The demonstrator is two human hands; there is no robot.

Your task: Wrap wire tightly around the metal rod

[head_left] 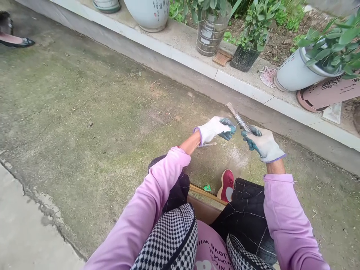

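Right hand (263, 143): fingers are gripping a stick (235, 113), apparently bracing it against the thread (237, 124) left hand's (217, 128) fingers are pinching.

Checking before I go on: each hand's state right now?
Left hand: closed, seemingly pinching a thin strand.
Right hand: closed, holding a stick.

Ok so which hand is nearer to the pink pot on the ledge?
Right. The right hand is short of the pink pot, to its left in the picture; the left hand is farther left.
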